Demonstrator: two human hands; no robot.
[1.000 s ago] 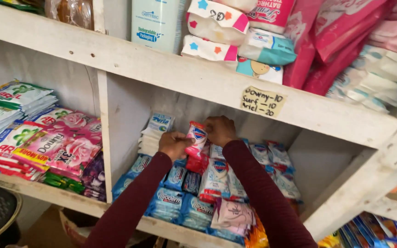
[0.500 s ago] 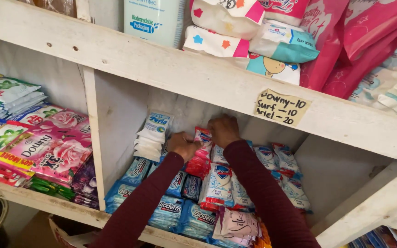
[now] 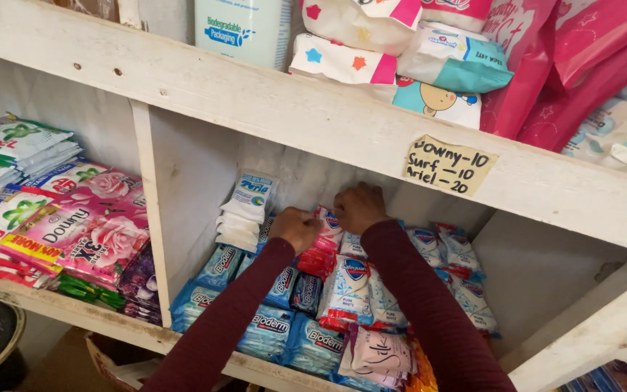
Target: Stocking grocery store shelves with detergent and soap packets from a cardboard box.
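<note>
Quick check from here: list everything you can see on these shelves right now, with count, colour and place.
Red-and-white sachets: several, middle compartment, under both hands.
Blue soap packets: many, blue and white, front of middle compartment.
White packet stack: one stack, rear left of middle compartment.
Pink floral sachets: several, left compartment.
Green-and-white sachets: one stack, far left.
Paper label: one, tan, on upper shelf edge.
Baby wipes packs: several, white, pink, teal, upper shelf.
Left hand: on the red sachets.
Right hand: beside it, on the sachets.
</note>
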